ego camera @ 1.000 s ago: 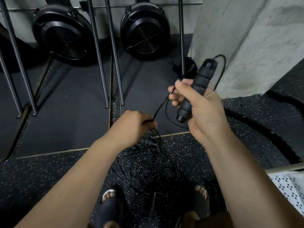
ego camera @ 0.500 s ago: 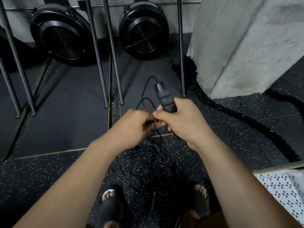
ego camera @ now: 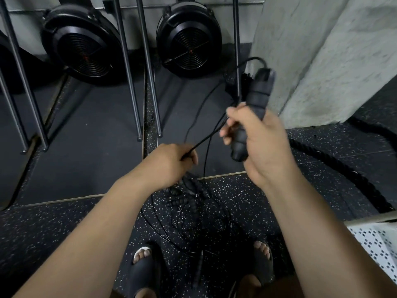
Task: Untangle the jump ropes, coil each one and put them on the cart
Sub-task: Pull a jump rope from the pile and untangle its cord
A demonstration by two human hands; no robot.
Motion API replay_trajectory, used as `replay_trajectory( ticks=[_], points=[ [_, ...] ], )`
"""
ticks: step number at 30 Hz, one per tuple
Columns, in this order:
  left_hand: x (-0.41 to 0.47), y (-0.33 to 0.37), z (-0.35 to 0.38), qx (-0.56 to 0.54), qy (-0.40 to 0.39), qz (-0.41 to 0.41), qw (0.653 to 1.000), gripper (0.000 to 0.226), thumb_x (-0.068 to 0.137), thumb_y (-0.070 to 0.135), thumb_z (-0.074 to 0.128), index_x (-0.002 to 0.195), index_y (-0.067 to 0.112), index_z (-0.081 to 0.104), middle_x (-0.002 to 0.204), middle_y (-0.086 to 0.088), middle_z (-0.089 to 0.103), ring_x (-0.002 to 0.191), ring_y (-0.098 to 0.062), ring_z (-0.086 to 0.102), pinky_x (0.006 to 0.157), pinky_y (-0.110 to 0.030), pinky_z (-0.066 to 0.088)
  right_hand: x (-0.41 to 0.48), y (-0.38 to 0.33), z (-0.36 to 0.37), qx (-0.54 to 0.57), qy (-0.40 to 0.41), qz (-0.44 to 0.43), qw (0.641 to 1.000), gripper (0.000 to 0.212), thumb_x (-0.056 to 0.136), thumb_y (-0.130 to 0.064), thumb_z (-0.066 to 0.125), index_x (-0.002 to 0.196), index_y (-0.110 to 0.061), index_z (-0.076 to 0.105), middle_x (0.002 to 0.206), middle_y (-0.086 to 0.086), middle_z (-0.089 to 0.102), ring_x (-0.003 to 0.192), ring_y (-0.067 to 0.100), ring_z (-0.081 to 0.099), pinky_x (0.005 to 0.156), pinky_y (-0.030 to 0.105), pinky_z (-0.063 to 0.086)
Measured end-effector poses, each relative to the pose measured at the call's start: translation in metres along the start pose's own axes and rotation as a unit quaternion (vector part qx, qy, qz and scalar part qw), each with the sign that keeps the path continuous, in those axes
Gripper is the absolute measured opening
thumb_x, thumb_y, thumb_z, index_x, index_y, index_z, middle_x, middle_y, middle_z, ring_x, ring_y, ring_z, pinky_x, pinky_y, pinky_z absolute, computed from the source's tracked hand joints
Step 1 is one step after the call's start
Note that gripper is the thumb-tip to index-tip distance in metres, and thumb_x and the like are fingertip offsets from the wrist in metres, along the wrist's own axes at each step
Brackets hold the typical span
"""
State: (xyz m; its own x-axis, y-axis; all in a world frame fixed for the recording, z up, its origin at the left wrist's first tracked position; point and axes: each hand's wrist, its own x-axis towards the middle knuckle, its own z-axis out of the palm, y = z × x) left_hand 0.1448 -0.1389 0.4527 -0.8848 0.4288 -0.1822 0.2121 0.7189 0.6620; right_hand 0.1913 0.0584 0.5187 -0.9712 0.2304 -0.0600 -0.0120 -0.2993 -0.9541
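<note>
- while the right hand (ego camera: 264,143) is held up at chest side, its fingers (ego camera: 233,117) are curled round the black ribbed handle (ego camera: 256,97) of a jump rope. the handle is tilted, with its cord end up and away from the person.
- a thin black cord (ego camera: 206,139) loops out of the handle's top, comes down past the right fingers and runs taut to the left hand (ego camera: 169,162).
- the left hand sits lower and to the left, apart from the right one, its fingers (ego camera: 191,158) pinching that cord.
- a second strand hangs slack from beside the right hand down to the floor.
- just below the left hand, the other jump ropes lie in a tangle (ego camera: 189,203) on the speckled floor (ego camera: 64,229), ahead of two dark sandals (ego camera: 144,269). several ribbed handles are mixed in among crossing cords.
- at the lower right corner a white patterned surface (ego camera: 378,244) with a pale rim shows. only that corner is visible, so what it holds cannot be told.
- a thick black rope (ego camera: 335,166) snakes over the floor on the right, near a grey pillar (ego camera: 322,50).
- two round black fans (ego camera: 83,46) and slanted metal rods (ego camera: 129,67) stand at the back.
</note>
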Motion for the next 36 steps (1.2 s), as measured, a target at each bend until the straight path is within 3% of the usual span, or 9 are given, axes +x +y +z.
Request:
replay_trajectory(
  ticks=[4, 10, 15, 17, 19, 22, 30, 34, 36],
  points=[
    [-0.002, -0.001, 0.002, -0.036, -0.012, -0.009, 0.999, 0.023, 0.107, 0.017, 0.057, 0.097, 0.03, 0.074, 0.081, 0.012, 0.076, 0.054, 0.001, 0.057, 0.056, -0.023, 0.044, 0.004, -0.009, -0.008, 0.075, 0.026, 0.004, 0.997, 0.019, 0.103, -0.004, 0.064, 0.086, -0.011, 0.059, 0.076, 0.004, 0.061, 0.069, 0.019, 0.066, 0.059, 0.029, 0.05],
    [-0.006, 0.022, 0.006, -0.03, 0.004, 0.033, 0.999, 0.018, 0.108, 0.029, 0.061, 0.093, 0.032, 0.072, 0.073, 0.023, 0.073, 0.057, 0.001, 0.059, 0.055, -0.013, 0.039, 0.006, -0.001, -0.01, 0.051, 0.051, 0.05, 0.996, 0.007, 0.103, -0.011, 0.069, 0.11, -0.009, 0.068, 0.093, 0.01, 0.074, 0.079, 0.018, 0.071, 0.064, 0.027, 0.055],
    [-0.006, 0.028, -0.001, -0.084, 0.113, 0.047, 0.989, 0.008, 0.1, 0.028, 0.074, 0.093, 0.026, 0.072, 0.082, 0.018, 0.077, 0.075, 0.008, 0.068, 0.076, -0.017, 0.053, 0.007, 0.019, -0.012, -0.092, 0.029, 0.123, 0.988, 0.014, 0.093, -0.007, 0.078, 0.106, -0.013, 0.075, 0.092, 0.006, 0.079, 0.083, 0.016, 0.075, 0.073, 0.032, 0.057],
    [-0.007, 0.027, -0.004, -0.151, 0.142, 0.056, 0.977, 0.007, 0.098, 0.027, 0.077, 0.092, 0.029, 0.074, 0.087, 0.013, 0.079, 0.085, -0.005, 0.075, 0.087, -0.034, 0.061, 0.007, 0.024, -0.011, -0.143, -0.002, 0.134, 0.981, 0.021, 0.089, -0.006, 0.08, 0.108, -0.016, 0.078, 0.097, 0.006, 0.082, 0.089, 0.016, 0.076, 0.081, 0.034, 0.061],
    [-0.008, 0.027, -0.008, -0.185, 0.167, 0.063, 0.966, 0.006, 0.098, 0.03, 0.077, 0.092, 0.03, 0.075, 0.089, 0.008, 0.078, 0.087, -0.016, 0.075, 0.082, -0.046, 0.062, 0.004, 0.026, -0.009, -0.2, -0.045, 0.139, 0.969, 0.02, 0.087, -0.01, 0.081, 0.101, -0.023, 0.079, 0.093, -0.002, 0.082, 0.091, 0.014, 0.075, 0.091, 0.039, 0.063],
    [-0.009, 0.029, -0.013, -0.27, 0.179, 0.069, 0.944, 0.007, 0.099, 0.024, 0.076, 0.092, 0.023, 0.076, 0.089, -0.001, 0.078, 0.081, -0.017, 0.075, 0.068, -0.035, 0.058, -0.003, 0.03, -0.002, -0.271, -0.096, 0.119, 0.95, 0.011, 0.086, -0.017, 0.082, 0.095, -0.022, 0.077, 0.091, -0.001, 0.08, 0.09, 0.018, 0.074, 0.098, 0.051, 0.062],
    [-0.01, 0.028, -0.021, -0.433, 0.214, 0.021, 0.876, 0.017, 0.102, 0.026, 0.072, 0.089, 0.014, 0.07, 0.091, -0.01, 0.071, 0.076, -0.016, 0.072, 0.059, -0.024, 0.052, -0.006, 0.037, 0.005, -0.344, -0.098, 0.011, 0.934, 0.015, 0.086, -0.028, 0.086, 0.091, -0.025, 0.073, 0.084, -0.002, 0.077, 0.083, 0.025, 0.074, 0.084, 0.058, 0.062],
    [-0.008, 0.03, -0.024, -0.463, 0.175, -0.033, 0.868, 0.024, 0.109, 0.031, 0.058, 0.104, 0.012, 0.071, 0.091, -0.005, 0.074, 0.082, -0.021, 0.074, 0.074, -0.033, 0.055, -0.005, 0.037, 0.005, -0.284, -0.077, -0.012, 0.956, 0.015, 0.086, -0.023, 0.087, 0.093, -0.023, 0.074, 0.084, 0.002, 0.078, 0.084, 0.027, 0.077, 0.083, 0.056, 0.063],
    [-0.007, 0.03, -0.022, -0.454, 0.118, -0.041, 0.882, 0.025, 0.111, 0.026, 0.049, 0.107, 0.015, 0.072, 0.098, -0.006, 0.077, 0.09, -0.023, 0.076, 0.084, -0.042, 0.053, -0.004, 0.032, 0.004, -0.22, -0.064, -0.015, 0.973, 0.015, 0.089, -0.012, 0.086, 0.095, -0.017, 0.074, 0.083, 0.005, 0.078, 0.079, 0.022, 0.076, 0.078, 0.043, 0.063]
  ],
)
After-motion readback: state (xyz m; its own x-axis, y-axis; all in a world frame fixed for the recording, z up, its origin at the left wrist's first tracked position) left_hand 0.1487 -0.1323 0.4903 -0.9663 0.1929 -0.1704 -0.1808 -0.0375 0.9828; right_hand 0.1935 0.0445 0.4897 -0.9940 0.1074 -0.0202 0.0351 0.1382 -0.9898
